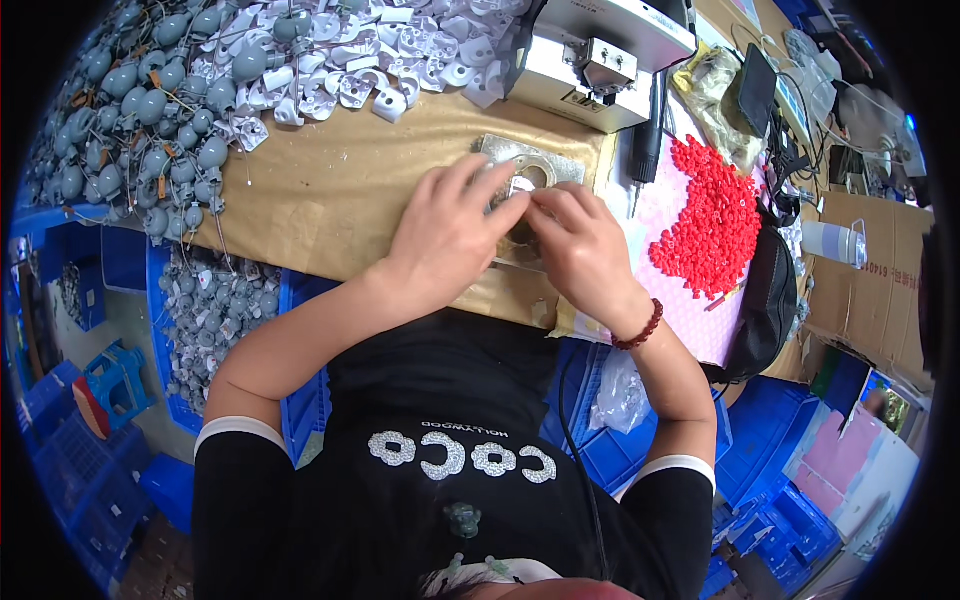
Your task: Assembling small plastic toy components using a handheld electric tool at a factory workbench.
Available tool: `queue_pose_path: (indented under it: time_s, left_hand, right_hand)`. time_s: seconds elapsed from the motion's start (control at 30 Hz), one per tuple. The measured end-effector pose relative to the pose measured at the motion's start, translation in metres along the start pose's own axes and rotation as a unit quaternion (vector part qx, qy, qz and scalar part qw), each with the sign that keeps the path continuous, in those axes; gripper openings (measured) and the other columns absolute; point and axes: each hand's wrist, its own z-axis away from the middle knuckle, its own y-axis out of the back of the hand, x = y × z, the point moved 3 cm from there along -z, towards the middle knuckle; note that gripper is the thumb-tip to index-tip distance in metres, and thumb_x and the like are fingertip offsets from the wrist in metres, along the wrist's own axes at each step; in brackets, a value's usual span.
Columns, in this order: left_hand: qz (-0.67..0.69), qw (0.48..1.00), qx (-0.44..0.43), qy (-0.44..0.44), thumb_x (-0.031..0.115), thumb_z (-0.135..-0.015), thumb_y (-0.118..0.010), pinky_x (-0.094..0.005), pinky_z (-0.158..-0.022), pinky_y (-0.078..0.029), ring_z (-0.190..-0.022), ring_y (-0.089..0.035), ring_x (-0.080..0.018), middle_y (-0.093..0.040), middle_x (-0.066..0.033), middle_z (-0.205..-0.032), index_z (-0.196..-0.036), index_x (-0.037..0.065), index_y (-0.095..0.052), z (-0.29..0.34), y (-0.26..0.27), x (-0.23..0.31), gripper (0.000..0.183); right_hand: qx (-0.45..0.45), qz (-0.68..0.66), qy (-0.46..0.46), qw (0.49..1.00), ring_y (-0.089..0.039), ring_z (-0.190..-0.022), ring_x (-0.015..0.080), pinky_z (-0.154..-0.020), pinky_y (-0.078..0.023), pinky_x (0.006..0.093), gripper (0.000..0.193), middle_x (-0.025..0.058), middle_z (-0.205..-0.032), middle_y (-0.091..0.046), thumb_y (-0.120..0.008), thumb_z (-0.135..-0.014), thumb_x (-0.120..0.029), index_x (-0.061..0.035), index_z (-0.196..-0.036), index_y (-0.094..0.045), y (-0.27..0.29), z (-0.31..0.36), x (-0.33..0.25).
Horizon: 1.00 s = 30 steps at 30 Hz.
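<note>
Both my hands meet over a metal fixture plate (505,150) with a round ring in it, lying on the brown-covered bench. A small white plastic part (522,185) shows inside the ring at my fingertips. My left hand (445,235) comes from the left, its thumb and fingers closed around the part's near side. From the right, my right hand (585,245) has its thumb and forefinger pinched together at the ring, touching the left fingertips. What the right fingers hold is hidden behind them. A dark red bead bracelet (640,328) circles my right wrist.
Grey round parts with wires (150,105) pile up at the far left, beside white plastic pieces (370,60). A black electric screwdriver (648,140) and a metal-fronted machine (580,75) stand beyond the plate. Small red parts (708,220) lie on pink sheeting at right.
</note>
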Motion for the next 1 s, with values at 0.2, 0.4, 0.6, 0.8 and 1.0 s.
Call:
queue_pose_path:
  time_s: [0.2,0.4,0.6,0.8,1.0]
  left_hand:
    - [-0.057,0.998,-0.009,-0.032,0.006,-0.069,-0.073,-0.0421,-0.096,-0.044,-0.117,-0.054,-0.0302,-0.059,-0.0149,-0.126,-0.121,0.007,-0.063,0.002,-0.015,0.002,0.053]
    - [-0.033,0.999,-0.022,-0.027,0.006,-0.070,-0.072,-0.0383,-0.093,-0.046,-0.115,-0.058,-0.0282,-0.061,-0.0137,-0.123,-0.117,0.005,-0.065,-0.003,-0.014,0.000,0.047]
    - [-0.014,0.999,-0.023,-0.027,0.004,-0.071,-0.071,-0.0390,-0.093,-0.047,-0.116,-0.058,-0.0289,-0.062,-0.0136,-0.122,-0.117,0.006,-0.065,-0.003,-0.013,-0.002,0.046]
    - [-0.011,0.999,-0.008,-0.032,0.004,-0.072,-0.070,-0.0392,-0.090,-0.049,-0.114,-0.059,-0.0297,-0.062,-0.0137,-0.121,-0.117,0.005,-0.065,-0.002,-0.013,-0.003,0.045]
    - [-0.011,0.999,0.001,-0.037,0.003,-0.073,-0.070,-0.0392,-0.089,-0.049,-0.113,-0.060,-0.0296,-0.062,-0.0136,-0.121,-0.115,0.005,-0.065,-0.002,-0.013,-0.003,0.043]
  right_hand:
    - [0.064,-0.215,-0.232,0.947,-0.063,-0.110,0.0301,-0.092,-0.050,0.0371,0.030,0.0148,-0.114,-0.067,-0.066,-0.082,0.005,-0.0041,-0.111,-0.068,0.033,0.035,0.051]
    - [-0.035,-0.205,-0.177,0.962,-0.056,-0.121,0.0339,-0.100,-0.046,0.0420,0.040,0.0160,-0.122,-0.061,-0.070,-0.076,0.004,-0.0044,-0.113,-0.056,0.012,0.049,0.040]
    - [0.065,-0.133,-0.185,0.972,-0.060,-0.094,0.0288,-0.080,-0.050,0.0373,0.037,0.0124,-0.102,-0.062,-0.070,-0.075,0.004,-0.0044,-0.109,-0.056,0.000,0.052,0.047]
    - [0.124,-0.617,-0.405,0.663,-0.044,-0.057,0.0020,-0.048,-0.032,0.0184,0.013,-0.0009,-0.087,-0.058,-0.060,-0.098,-0.012,-0.0053,-0.109,-0.062,-0.005,0.045,0.056]
    - [0.102,-0.741,-0.335,0.574,-0.046,-0.062,0.0062,-0.051,-0.034,0.0184,0.024,0.0010,-0.084,-0.057,-0.064,-0.094,-0.008,-0.0054,-0.118,-0.059,-0.009,0.033,0.055]
